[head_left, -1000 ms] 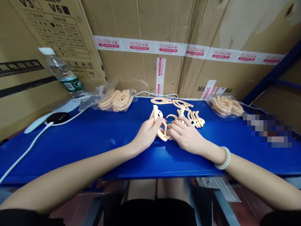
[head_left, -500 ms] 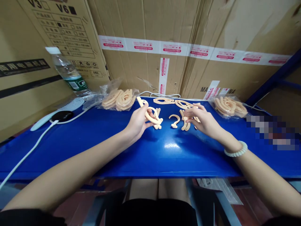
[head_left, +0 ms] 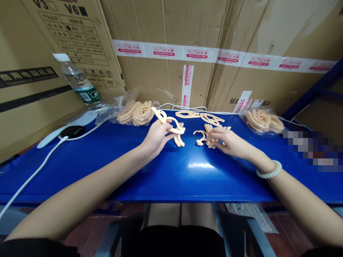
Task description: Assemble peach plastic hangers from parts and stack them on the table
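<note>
My left hand (head_left: 157,137) grips a beige plastic hook piece (head_left: 167,120) and holds it just above the blue table (head_left: 107,160). Two more beige hooks (head_left: 179,139) lie right beside that hand. My right hand (head_left: 227,141) rests on a small pile of beige hooks (head_left: 213,134), its fingers curled and pinching one of them. A single question-mark-shaped hook (head_left: 199,137) lies between my two hands. A white bead bracelet (head_left: 268,173) circles my right wrist.
Flat beige parts (head_left: 198,116) lie behind the pile. Plastic bags of hooks sit at the back left (head_left: 135,112) and back right (head_left: 262,120). A water bottle (head_left: 79,84), a white device (head_left: 64,130) and its cable (head_left: 29,176) are at the left. Cardboard boxes (head_left: 187,46) wall the back.
My hands came apart: the left lifted one hook piece up and to the left, while the right reached out to the pile and then curled its fingers onto a hook.
</note>
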Action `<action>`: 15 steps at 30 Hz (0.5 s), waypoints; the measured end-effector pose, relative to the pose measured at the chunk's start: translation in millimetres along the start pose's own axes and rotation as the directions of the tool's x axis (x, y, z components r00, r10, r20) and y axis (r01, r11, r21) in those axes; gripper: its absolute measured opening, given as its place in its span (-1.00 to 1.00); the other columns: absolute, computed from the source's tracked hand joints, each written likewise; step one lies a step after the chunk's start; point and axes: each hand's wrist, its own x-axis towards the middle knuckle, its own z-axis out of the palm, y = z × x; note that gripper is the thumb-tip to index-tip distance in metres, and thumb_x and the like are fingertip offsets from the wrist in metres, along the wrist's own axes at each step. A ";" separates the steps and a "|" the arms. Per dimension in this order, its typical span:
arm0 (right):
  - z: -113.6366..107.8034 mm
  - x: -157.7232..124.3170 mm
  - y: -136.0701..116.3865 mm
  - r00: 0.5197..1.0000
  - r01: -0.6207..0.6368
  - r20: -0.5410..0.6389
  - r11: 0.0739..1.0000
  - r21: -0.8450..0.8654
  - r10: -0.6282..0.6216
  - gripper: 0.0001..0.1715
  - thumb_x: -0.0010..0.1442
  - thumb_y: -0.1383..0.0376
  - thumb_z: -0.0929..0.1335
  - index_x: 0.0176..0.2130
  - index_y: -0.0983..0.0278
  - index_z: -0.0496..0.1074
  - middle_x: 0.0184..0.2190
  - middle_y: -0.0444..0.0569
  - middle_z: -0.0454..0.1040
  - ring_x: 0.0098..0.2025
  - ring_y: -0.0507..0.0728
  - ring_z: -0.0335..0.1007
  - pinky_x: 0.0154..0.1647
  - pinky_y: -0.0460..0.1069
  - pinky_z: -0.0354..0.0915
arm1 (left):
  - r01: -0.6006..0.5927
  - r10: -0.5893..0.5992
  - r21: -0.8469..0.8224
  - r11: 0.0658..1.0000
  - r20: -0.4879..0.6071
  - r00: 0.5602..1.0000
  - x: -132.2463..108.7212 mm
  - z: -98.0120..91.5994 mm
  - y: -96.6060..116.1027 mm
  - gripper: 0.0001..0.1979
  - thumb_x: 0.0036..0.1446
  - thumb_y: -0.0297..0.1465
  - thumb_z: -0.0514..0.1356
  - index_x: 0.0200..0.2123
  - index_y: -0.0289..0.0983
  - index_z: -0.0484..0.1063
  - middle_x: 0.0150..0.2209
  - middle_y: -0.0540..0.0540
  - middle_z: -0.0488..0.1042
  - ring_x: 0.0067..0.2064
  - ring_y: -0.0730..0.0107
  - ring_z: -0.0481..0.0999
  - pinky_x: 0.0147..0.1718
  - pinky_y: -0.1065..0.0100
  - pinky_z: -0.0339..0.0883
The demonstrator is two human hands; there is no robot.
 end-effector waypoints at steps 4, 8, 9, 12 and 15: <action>-1.0 0.1 0.1 0.997 -0.074 0.030 0.997 -0.002 0.074 -0.82 0.33 0.30 0.32 -0.10 0.28 0.49 -0.18 0.11 0.55 -0.14 0.24 0.49 -0.07 0.13 0.37 | 0.002 -0.002 0.057 0.998 0.000 1.000 1.2 -1.5 -2.4 -0.80 0.00 -0.70 0.08 -0.36 -0.32 0.32 -0.38 0.00 0.45 -0.25 0.30 0.63 0.05 -0.03 0.48; -2.1 1.0 -1.0 0.998 -0.054 0.040 0.998 0.021 0.053 -0.82 0.35 0.24 0.32 -0.21 0.26 0.50 -0.23 0.09 0.54 -0.15 0.24 0.49 -0.09 0.13 0.38 | -0.024 0.020 0.141 0.990 0.033 0.999 -0.6 0.1 -2.6 -0.75 0.03 -0.69 0.08 -0.24 -0.33 0.35 -0.35 -0.05 0.50 -0.24 0.26 0.64 -0.04 0.05 0.53; -2.2 1.4 -3.0 0.999 -0.042 0.021 0.999 0.019 0.042 -0.80 0.36 0.23 0.31 -0.21 0.25 0.51 -0.23 0.09 0.54 -0.14 0.25 0.48 -0.09 0.14 0.38 | -0.041 0.032 0.174 0.984 0.054 0.998 -1.7 0.9 -2.7 -0.74 0.05 -0.68 0.09 -0.20 -0.33 0.36 -0.33 -0.06 0.51 -0.24 0.27 0.64 -0.08 0.10 0.55; -0.9 2.6 -14.9 0.993 -0.008 -0.117 1.000 0.017 0.010 -0.74 0.38 0.23 0.30 0.01 0.22 0.47 -0.07 0.11 0.51 0.02 0.28 0.44 0.04 0.19 0.37 | -0.127 0.070 0.322 0.938 0.182 0.981 -5.5 2.7 -5.3 -0.69 0.11 -0.62 0.13 -0.06 -0.33 0.39 -0.25 -0.08 0.51 -0.29 0.32 0.61 -0.23 0.23 0.56; 2.9 3.9 -32.0 0.958 0.045 -0.283 0.999 0.019 -0.038 -0.60 0.38 0.23 0.32 0.18 0.16 0.37 0.14 0.12 0.37 0.24 0.30 0.27 0.26 0.25 0.24 | -0.338 0.177 0.462 0.820 0.357 0.917 -9.2 2.0 -12.2 -0.60 0.11 -0.58 0.18 0.05 -0.30 0.40 -0.14 -0.11 0.50 -0.30 0.37 0.58 -0.32 0.34 0.54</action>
